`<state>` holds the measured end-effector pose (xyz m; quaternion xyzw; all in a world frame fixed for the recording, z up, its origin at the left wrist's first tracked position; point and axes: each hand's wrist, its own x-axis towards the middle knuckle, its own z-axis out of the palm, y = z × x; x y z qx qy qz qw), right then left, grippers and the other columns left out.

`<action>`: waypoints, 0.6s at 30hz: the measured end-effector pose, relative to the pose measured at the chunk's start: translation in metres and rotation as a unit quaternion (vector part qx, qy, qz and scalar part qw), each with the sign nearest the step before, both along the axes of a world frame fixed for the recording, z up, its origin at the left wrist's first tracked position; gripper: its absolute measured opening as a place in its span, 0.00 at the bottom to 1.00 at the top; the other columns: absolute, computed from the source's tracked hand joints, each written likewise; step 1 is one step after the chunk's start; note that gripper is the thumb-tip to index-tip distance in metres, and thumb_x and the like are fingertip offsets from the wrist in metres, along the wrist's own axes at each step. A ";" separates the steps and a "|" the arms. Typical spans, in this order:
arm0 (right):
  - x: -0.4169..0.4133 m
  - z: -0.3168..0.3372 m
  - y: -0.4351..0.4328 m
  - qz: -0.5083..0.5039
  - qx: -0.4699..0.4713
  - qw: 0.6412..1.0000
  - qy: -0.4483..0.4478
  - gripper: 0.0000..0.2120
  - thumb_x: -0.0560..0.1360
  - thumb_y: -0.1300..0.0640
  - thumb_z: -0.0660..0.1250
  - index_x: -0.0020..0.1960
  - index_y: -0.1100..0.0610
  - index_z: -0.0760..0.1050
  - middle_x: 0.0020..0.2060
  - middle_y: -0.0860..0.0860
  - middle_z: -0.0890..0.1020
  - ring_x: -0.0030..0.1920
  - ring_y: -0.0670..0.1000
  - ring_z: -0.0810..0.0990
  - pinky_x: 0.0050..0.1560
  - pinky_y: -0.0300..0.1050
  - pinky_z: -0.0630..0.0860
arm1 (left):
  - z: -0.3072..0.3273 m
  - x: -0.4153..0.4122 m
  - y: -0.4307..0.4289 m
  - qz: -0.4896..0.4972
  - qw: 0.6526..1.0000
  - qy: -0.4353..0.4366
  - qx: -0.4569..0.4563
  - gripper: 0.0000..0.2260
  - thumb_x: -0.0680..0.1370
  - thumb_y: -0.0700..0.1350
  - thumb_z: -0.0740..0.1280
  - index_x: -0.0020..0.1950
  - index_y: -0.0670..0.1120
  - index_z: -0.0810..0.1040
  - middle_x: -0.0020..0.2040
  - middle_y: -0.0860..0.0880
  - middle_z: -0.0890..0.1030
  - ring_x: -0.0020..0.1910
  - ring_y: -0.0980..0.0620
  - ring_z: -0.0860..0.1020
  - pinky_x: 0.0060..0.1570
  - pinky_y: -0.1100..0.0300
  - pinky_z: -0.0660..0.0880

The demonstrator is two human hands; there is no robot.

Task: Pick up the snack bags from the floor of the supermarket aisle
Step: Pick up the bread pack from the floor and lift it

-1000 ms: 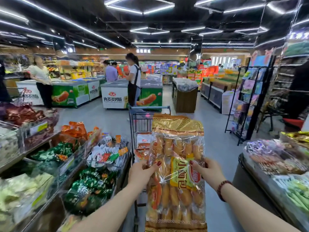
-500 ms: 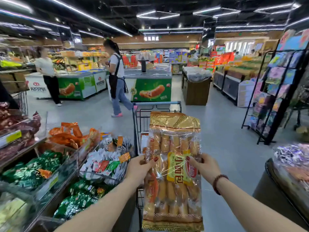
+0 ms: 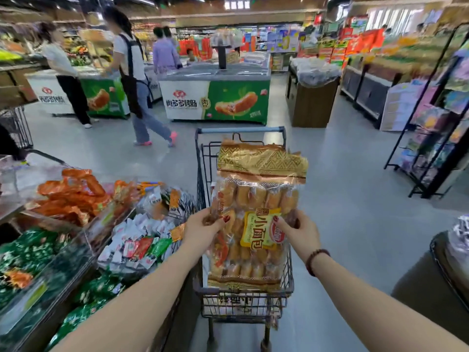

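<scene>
Since before, the long clear bag of bread rolls [image 3: 256, 196] has moved up over the grey wire cart [image 3: 241, 304]. Left hand [image 3: 204, 231] and right hand [image 3: 300, 233] pinch its sides.

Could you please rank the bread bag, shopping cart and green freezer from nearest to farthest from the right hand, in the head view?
1. bread bag, held in the right hand.
2. shopping cart, just below and ahead.
3. green freezer, far ahead across the floor.

Count: 1 snack bag [image 3: 256, 199], 2 grips (left grip [image 3: 203, 231], right grip [image 3: 300, 233]), 1 cart [image 3: 241, 130], 2 green freezers [image 3: 215, 97], 1 wire rack [image 3: 436, 118].
</scene>
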<state>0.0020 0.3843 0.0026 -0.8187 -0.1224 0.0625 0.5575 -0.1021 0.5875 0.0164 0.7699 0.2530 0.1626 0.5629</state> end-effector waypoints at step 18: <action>0.051 -0.138 0.103 0.067 -0.202 0.969 0.127 0.13 0.76 0.48 0.66 0.55 0.55 0.72 0.47 0.49 0.80 0.48 0.49 0.80 0.42 0.40 0.78 | -0.162 0.033 0.097 0.087 0.983 0.139 -0.078 0.14 0.74 0.43 0.72 0.58 0.39 0.81 0.51 0.50 0.82 0.52 0.50 0.80 0.48 0.62 0.73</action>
